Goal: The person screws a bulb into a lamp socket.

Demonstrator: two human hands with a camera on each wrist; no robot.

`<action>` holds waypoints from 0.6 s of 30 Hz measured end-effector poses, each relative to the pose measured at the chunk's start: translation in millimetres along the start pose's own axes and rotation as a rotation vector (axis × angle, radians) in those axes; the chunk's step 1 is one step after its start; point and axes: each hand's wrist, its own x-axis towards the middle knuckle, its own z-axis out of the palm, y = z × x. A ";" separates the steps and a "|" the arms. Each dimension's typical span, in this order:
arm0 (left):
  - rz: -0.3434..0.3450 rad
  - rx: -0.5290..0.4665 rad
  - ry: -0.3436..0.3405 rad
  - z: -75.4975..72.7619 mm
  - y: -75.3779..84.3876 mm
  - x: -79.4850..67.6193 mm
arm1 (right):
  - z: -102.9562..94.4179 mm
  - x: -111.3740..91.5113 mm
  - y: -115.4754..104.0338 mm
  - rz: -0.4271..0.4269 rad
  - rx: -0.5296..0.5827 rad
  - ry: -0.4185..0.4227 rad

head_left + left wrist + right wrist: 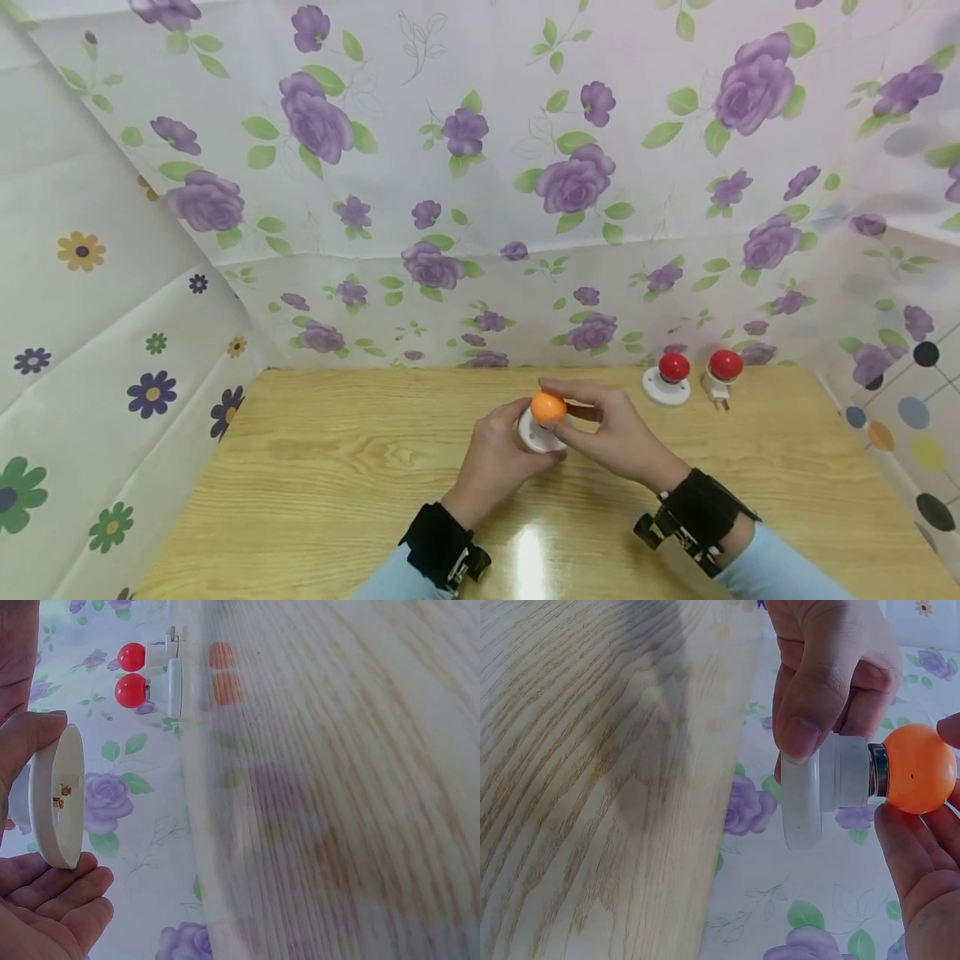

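Note:
My left hand (491,450) grips a round white lamp holder (801,802) by its rim, raised over the table. In the left wrist view the holder's hollow underside (71,825) shows small brass terminals. My right hand (618,429) pinches an orange light bulb (549,409) between thumb and fingers. The bulb's metal screw cap (879,770) stands at the mouth of the socket, with part of the metal showing outside it. Bulb and holder are in line with each other.
At the table's back right stands a red bulb (673,367) in a round white base (666,393). Beside it a second red bulb (725,364) sits in a white plug-in holder (717,389) with prongs. Flowered cloth (450,200) rises behind the wooden table (322,483).

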 end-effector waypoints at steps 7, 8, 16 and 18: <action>0.010 -0.007 0.008 0.4 0.0 -1.0 | 0.3 -0.3 2.3 -0.009 0.001 0.006; 0.011 -0.008 0.009 0.4 0.2 -1.0 | 0.1 -0.2 1.8 -0.008 0.003 0.008; 0.009 -0.024 0.010 0.0 1.8 -0.1 | 0.7 0.0 -2.7 0.005 0.034 0.058; 0.015 -0.030 0.006 -0.2 2.1 0.3 | 1.4 -0.1 -2.6 0.006 0.030 0.079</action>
